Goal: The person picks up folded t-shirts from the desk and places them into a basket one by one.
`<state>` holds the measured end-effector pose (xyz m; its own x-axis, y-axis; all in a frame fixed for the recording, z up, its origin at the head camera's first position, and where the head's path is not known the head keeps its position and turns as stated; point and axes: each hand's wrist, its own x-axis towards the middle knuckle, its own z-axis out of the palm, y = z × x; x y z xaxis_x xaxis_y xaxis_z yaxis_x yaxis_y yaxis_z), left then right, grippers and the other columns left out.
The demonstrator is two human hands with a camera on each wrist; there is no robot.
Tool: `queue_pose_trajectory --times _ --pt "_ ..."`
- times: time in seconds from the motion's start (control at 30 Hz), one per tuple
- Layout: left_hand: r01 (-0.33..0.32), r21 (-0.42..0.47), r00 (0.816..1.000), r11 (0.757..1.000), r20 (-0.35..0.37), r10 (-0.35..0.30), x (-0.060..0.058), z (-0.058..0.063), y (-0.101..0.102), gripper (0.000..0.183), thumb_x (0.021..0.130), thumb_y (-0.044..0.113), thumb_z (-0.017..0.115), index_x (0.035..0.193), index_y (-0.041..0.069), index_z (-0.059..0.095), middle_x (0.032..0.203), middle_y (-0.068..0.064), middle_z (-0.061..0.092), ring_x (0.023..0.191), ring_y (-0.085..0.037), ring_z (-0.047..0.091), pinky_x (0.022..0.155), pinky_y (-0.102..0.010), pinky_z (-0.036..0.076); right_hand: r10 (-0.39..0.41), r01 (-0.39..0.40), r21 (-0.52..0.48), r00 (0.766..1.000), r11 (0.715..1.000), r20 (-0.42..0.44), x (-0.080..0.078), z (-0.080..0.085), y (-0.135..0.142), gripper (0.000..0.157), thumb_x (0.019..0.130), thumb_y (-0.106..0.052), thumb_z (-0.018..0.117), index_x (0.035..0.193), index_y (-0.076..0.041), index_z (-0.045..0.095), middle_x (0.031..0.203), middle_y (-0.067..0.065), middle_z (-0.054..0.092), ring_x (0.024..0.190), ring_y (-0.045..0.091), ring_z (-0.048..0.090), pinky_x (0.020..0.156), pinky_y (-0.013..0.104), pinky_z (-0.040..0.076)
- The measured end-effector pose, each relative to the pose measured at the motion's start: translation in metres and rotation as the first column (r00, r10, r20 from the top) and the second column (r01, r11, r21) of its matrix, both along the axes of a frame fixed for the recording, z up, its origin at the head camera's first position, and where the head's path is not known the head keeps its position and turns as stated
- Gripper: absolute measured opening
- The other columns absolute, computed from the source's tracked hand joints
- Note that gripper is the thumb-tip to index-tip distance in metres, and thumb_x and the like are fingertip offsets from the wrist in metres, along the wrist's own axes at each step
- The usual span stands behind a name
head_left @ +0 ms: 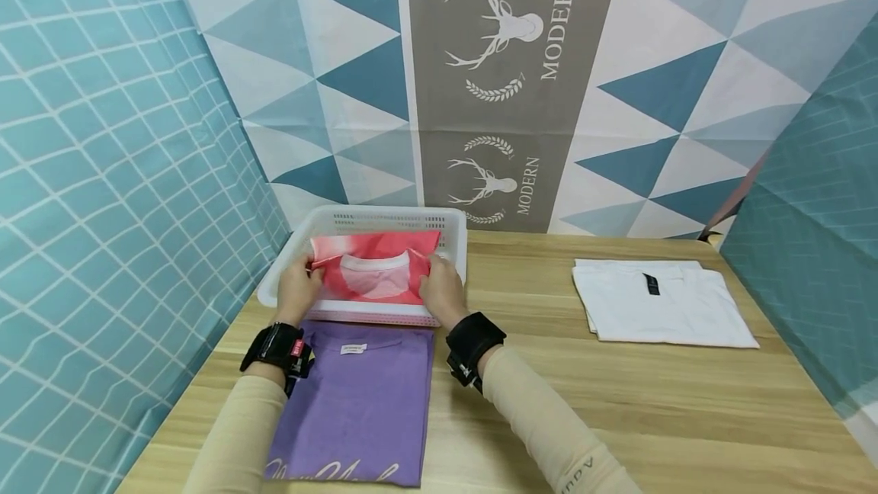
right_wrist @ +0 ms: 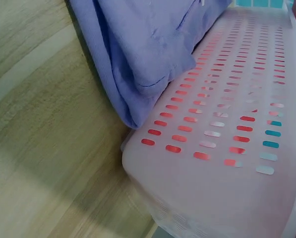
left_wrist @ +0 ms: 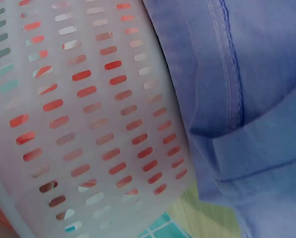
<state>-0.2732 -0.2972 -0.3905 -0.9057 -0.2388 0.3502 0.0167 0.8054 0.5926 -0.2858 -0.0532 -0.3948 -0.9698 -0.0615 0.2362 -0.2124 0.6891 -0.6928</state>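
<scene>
In the white basket (head_left: 373, 310), which stands at the far left corner of the table (head_left: 514, 269), there is a folded red shirt (head_left: 373, 280). The wall cloth (head_left: 497, 109) reads "MODERN"; the collar label of the purple shirt (head_left: 357, 410), lying against the basket's near side, is too small for reading. The left hand (head_left: 299, 288) and right hand (head_left: 442, 290) pinch the red shirt narrowly at its left and right edges.
</scene>
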Motion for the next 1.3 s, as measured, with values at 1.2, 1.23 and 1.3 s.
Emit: queue_pose_trajectory --times 1.2,1.23,1.3 --pt "0.005 -0.047 0.983 0.999 0.184 0.003 -0.012 0.009 0.002 0.047 0.094 0.009 0.048 0.136 -0.012 0.043 0.128 -0.037 0.053 0.118 -0.049 0.054 0.098 -0.056 0.046 0.091 -0.071 -0.266 0.994 0.961 0.062 0.011 0.010 0.014 0.044 0.088 -0.001 0.060 0.131 0.002 0.051 0.119 0.025 0.064 0.113 0.037 0.061 0.097 0.045 0.051" --pt "0.008 -0.043 0.983 0.999 0.186 0.001 -0.012 0.008 0.002 0.047 0.094 0.009 0.048 0.136 -0.012 0.043 0.129 -0.037 0.053 0.119 -0.049 0.054 0.098 -0.056 0.046 0.090 -0.070 -0.267 0.994 0.961 0.066 0.011 0.010 0.014 0.044 0.088 -0.001 0.060 0.131 0.002 0.051 0.119 0.025 0.064 0.114 0.037 0.061 0.098 0.045 0.050" --pt "0.011 -0.029 0.982 1.000 0.187 -0.006 -0.012 0.008 0.002 0.048 0.094 0.010 0.048 0.137 -0.011 0.044 0.130 -0.036 0.053 0.119 -0.049 0.054 0.099 -0.056 0.046 0.088 -0.065 -0.270 0.994 0.961 0.072 0.011 0.010 0.015 0.044 0.088 -0.002 0.061 0.131 0.002 0.051 0.119 0.024 0.065 0.114 0.036 0.061 0.098 0.044 0.050"
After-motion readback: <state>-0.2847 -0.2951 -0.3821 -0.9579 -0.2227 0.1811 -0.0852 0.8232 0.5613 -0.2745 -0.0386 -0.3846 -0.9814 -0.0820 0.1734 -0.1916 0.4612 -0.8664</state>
